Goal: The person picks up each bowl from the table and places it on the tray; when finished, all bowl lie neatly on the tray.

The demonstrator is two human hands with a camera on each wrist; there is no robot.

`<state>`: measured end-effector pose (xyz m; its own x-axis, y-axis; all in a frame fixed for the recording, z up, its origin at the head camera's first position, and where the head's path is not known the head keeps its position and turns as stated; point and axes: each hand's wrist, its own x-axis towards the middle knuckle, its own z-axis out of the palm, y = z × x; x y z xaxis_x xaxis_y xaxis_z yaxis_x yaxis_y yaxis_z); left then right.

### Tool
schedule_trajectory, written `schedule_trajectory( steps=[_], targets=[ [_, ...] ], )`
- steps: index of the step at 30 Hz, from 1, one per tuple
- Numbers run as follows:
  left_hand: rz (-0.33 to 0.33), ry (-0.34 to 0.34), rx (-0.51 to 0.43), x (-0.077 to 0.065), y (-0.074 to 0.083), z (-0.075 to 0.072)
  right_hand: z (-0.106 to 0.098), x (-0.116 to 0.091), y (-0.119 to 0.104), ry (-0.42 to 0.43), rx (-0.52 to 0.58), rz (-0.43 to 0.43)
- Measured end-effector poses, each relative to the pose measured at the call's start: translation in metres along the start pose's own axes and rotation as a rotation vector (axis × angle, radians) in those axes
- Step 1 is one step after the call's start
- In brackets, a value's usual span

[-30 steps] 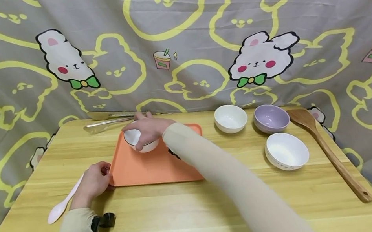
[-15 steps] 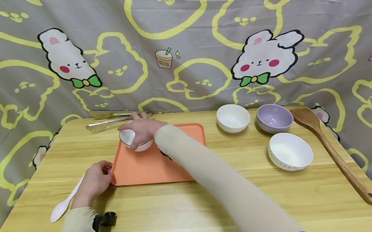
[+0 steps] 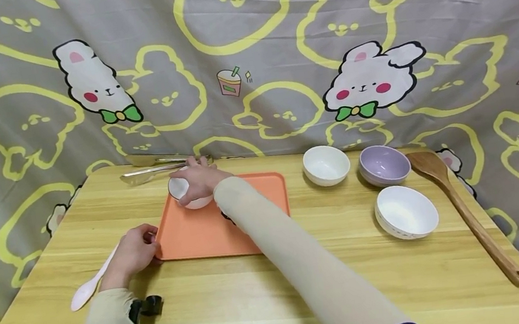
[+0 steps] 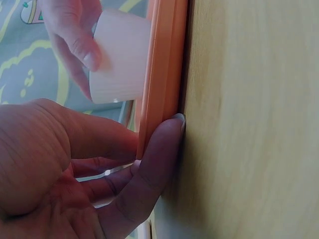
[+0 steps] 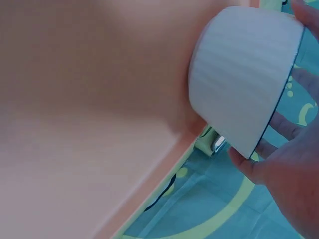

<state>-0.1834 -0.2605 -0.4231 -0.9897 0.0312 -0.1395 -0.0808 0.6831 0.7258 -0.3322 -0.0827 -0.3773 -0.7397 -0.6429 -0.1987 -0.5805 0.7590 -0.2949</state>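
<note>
My left hand (image 3: 132, 252) is at the near left corner of an orange tray (image 3: 205, 239). The left wrist view shows its fingers pinching the tray's rim (image 4: 162, 74), one of them tucked between rim and tabletop. Over the tray's back left part, my right hand (image 3: 203, 180) grips a white bowl (image 3: 198, 203) with a dark rim line. In the right wrist view, fingertips curl over the rim of this bowl (image 5: 244, 69), whose base is down at the tray surface. The hand and sleeve hide part of the bowl and the tray's right side.
A white bowl (image 3: 326, 166), a purple bowl (image 3: 384, 165) and a patterned white bowl (image 3: 406, 213) stand on the right. Beyond them lies a wooden spatula (image 3: 469, 218). Metal tongs (image 3: 153, 171) lie behind the tray, and a pale pink spoon (image 3: 89, 287) beside my left forearm.
My right hand has shifted the white bowl slightly left on the tray, toward its back left corner. My left hand keeps its hold on the tray. The head view has moved a little.
</note>
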Motion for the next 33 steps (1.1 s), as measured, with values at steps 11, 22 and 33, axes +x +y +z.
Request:
schedule_trajectory(
  steps=[11, 22, 33],
  targets=[
    [-0.019, -0.011, -0.006, -0.001, -0.002, -0.001, -0.007, -0.034, 0.03, 0.062, 0.112, -0.012],
    [-0.019, -0.026, 0.002, 0.001, -0.002, -0.002, -0.012, -0.09, 0.061, 0.068, 0.1, -0.054],
    [-0.01, -0.021, 0.024, 0.0, -0.002, -0.003, -0.006, -0.145, 0.089, 0.062, 0.054, -0.035]
  ],
)
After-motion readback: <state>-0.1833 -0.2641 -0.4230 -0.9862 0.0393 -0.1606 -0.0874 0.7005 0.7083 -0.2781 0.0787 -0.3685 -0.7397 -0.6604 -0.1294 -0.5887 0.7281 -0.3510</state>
